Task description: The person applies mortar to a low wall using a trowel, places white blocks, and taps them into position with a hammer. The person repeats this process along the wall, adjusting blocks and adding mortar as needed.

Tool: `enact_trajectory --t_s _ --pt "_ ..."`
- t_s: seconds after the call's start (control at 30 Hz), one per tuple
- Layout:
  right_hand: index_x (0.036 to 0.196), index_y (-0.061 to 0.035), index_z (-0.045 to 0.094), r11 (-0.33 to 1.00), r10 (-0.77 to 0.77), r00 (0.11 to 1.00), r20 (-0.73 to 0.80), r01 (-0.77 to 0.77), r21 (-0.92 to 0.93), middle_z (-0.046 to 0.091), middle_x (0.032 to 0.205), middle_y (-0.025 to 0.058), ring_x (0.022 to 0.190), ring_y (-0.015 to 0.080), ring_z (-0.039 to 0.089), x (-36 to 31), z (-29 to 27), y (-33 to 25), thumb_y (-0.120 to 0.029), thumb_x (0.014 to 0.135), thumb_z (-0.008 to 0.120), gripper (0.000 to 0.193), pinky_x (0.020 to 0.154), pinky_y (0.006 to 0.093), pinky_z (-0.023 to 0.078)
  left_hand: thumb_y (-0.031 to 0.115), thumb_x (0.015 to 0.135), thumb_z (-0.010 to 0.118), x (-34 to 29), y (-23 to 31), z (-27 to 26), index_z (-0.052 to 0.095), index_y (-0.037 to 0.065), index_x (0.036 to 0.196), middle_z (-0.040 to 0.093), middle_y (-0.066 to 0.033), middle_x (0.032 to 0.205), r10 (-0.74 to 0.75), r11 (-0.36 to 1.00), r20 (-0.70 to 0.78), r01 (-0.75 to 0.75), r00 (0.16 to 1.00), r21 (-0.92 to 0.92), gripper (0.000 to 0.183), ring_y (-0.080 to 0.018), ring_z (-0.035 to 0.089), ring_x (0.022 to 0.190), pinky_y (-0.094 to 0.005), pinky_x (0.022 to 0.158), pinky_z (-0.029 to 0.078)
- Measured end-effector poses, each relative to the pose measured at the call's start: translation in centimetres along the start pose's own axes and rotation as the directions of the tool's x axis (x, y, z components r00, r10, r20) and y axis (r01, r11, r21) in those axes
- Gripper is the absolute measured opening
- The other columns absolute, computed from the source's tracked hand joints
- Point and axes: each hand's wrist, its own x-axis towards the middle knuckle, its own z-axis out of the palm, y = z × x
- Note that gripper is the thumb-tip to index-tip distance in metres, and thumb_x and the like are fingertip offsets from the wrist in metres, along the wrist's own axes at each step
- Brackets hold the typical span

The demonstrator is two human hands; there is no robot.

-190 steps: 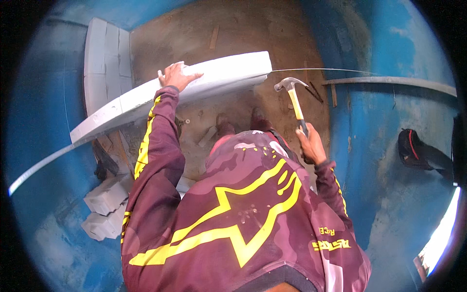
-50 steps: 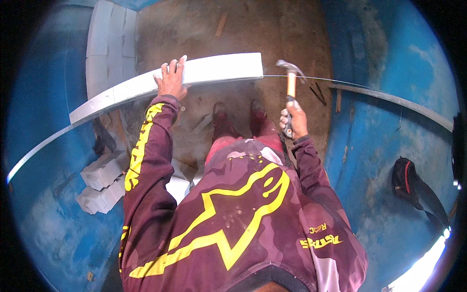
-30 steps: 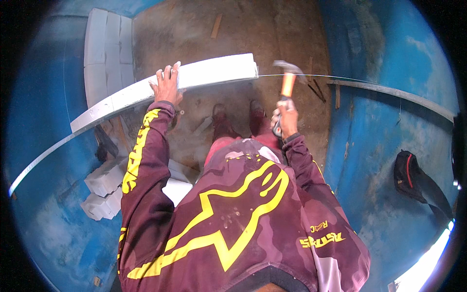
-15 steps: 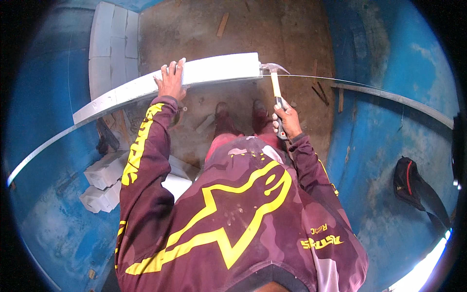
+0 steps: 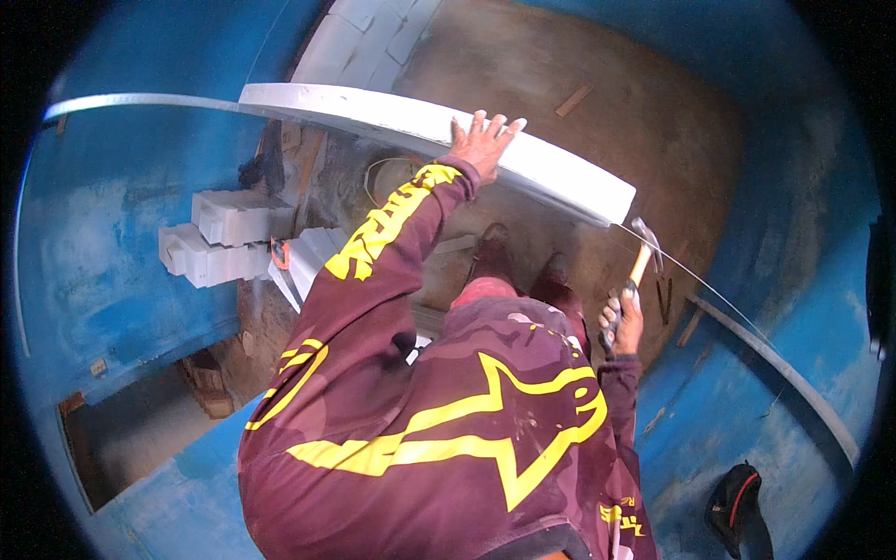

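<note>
Nearest the camera, the person's maroon top with a yellow star print point(image 5: 448, 439) fills the lower middle. The right hand point(image 5: 623, 324) is low at the right, its fingers closed around the handle of a hammer point(image 5: 640, 259), whose metal head points up, just beside the right end of a long white moulding strip point(image 5: 411, 126). A thin taut string point(image 5: 709, 289) runs from that end toward the right. Further out, the left hand point(image 5: 483, 145) lies flat on the strip, fingers spread open and pressing on its upper face. Left of the arm, white blocks point(image 5: 224, 238) are stacked against the blue wall point(image 5: 112, 243). Beyond the strip lies the brown dirt floor point(image 5: 607, 103). A dark bag point(image 5: 737, 499) sits at lower right.
</note>
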Motion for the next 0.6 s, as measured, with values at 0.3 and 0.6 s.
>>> enact_trajectory --t_s 0.3,0.6 --pt "0.145 -0.0089 0.041 0.737 -0.015 0.989 -0.146 -0.088 -0.671 0.053 0.074 -0.0012 0.053 0.0074 0.051 -9.9 -2.4 -0.7 -0.025 0.098 0.061 0.053 0.045 0.0235 0.042 0.057 0.082 0.072 1.4 -2.0 -0.1 0.012 0.025 0.161 0.009 -0.0141 0.168 -0.056 0.914 -0.024 0.041 0.998 -0.403 0.105 -0.0401 0.013 0.153 -0.0706 0.117 0.013" --pt "0.153 -0.0024 0.034 0.776 -0.073 0.997 -0.021 0.043 -0.630 0.050 0.080 -0.0018 0.063 0.0072 0.050 -12.1 7.0 0.7 -0.011 0.094 0.062 0.065 0.054 0.0228 0.044 0.076 0.077 0.064 1.9 -17.5 1.9 0.022 0.025 0.160 0.013 -0.0146 0.167 -0.447 0.862 0.127 0.464 0.885 -0.202 0.106 -0.0447 0.012 0.151 -0.0641 0.120 0.012"
